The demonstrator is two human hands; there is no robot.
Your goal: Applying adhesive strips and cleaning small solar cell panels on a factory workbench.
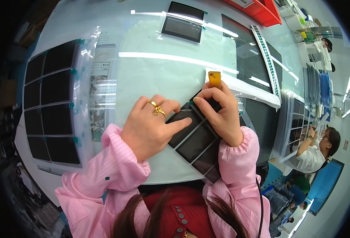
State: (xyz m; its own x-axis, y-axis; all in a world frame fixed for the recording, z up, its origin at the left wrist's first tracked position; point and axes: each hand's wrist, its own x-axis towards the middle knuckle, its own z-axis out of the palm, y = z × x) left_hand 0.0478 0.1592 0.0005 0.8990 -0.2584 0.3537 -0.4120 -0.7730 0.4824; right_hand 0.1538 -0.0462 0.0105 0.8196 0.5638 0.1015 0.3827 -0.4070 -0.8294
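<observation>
Yellow tool [214, 79] clasped in curled right hand [224, 113], unclenched left hand [149, 125] touches dark panels [197, 143].

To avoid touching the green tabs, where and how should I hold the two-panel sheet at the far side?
Probably pinch the two-panel sheet by its near edge, from the person's side: it lies flat, that edge is uncovered, and the green tabs sit on its right.

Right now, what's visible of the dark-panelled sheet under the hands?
The sheet looks thin and flat, plastic by appearance: glossy dark rectangular panels divided by paler strips. It lies slantwise on the table, its near end by the table's front edge. The left hand has its thumb over the left side; the right hand and right sleeve hide part of the right. Contact pressure can't be told.
</observation>
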